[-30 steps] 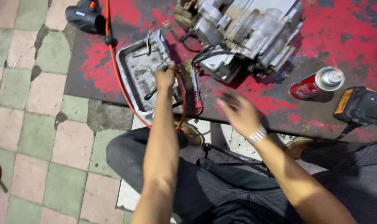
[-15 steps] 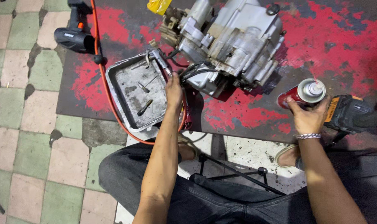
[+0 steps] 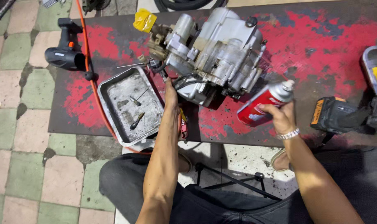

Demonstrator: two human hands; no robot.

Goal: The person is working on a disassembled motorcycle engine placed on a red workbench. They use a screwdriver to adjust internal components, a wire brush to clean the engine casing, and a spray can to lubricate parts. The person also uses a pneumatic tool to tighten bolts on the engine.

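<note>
Since half a second ago my right hand [image 3: 281, 118] has lifted the red spray can with a white cap [image 3: 264, 104] off the mat, fingers clamped round it, tilted toward the grimy grey engine block [image 3: 215, 54]; my left hand [image 3: 170, 93] rests against the engine's lower edge, grip unclear

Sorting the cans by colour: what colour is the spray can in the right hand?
Red, with a white cap: the spray can in the right hand, head view.
</note>
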